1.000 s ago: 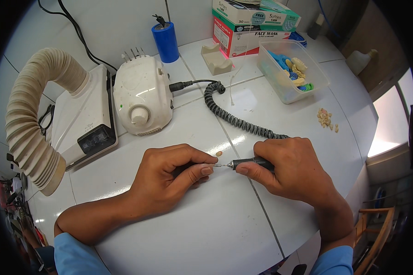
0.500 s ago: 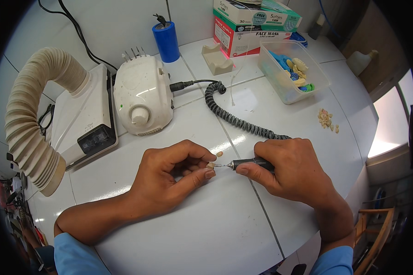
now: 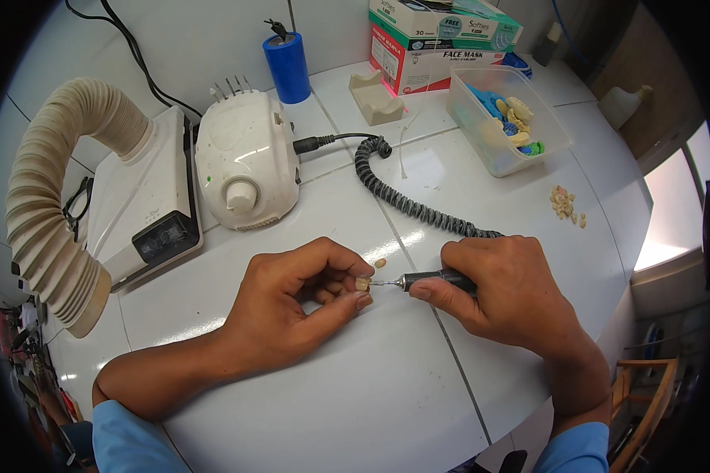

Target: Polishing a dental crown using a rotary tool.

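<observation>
Between the thumb and fingers of my left hand (image 3: 296, 292) is pinched a small cream piece that looks like a dental crown (image 3: 362, 284). My right hand (image 3: 501, 292) is wrapped round the black handle of a rotary handpiece (image 3: 442, 280). Its thin metal bur (image 3: 384, 283) points left and meets the crown, or comes very close to it. On the table just beyond my left fingertips lies another small tan piece (image 3: 380, 262). A coiled black cord (image 3: 406, 206) runs from the handpiece to a white control box (image 3: 244, 169) with a round knob.
Left stands a white dust extractor (image 3: 146, 205) with a ribbed hose (image 3: 47, 213). Behind are a blue cylinder (image 3: 286, 69), a beige handpiece rest (image 3: 376, 100) and stacked mask boxes (image 3: 442, 55). To the right are a clear tub (image 3: 521, 165) of coloured pieces and a pile of tooth-like bits (image 3: 562, 203).
The crown has turned slightly in my left fingertips and shows more of its side. Both hands stay nearly in place, and the whole view has shifted a little.
</observation>
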`<state>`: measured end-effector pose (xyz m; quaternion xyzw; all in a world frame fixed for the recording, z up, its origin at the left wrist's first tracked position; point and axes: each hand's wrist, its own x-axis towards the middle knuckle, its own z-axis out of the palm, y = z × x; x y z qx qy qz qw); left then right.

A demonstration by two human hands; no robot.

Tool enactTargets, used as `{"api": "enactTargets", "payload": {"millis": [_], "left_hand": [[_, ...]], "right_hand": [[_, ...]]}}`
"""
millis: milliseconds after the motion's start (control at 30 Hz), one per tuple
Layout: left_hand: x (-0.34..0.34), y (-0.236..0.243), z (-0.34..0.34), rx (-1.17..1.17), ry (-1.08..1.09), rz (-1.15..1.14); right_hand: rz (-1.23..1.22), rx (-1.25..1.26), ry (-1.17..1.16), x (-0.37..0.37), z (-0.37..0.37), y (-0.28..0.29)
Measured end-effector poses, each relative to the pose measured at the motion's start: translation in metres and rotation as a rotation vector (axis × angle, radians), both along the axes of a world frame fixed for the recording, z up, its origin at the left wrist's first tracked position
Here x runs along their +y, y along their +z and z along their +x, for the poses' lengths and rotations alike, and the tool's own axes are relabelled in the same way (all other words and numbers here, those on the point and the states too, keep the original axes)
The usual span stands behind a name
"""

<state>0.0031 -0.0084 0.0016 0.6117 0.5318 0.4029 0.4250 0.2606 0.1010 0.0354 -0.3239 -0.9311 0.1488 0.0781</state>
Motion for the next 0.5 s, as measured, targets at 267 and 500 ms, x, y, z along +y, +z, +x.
{"api": "enactTargets", "payload": {"millis": [267,500], "left_hand": [[-0.0010,0.0010,0.0015,0.010,0.024,0.007],[0.0002,-0.0003,0.0001,-0.011,0.010,-0.013]], "right_hand": [[0.004,0.005,0.006,0.0003,-0.0003,0.0003],[-0.011,-0.022,0.000,-0.0004,0.0006,0.0014]]}}
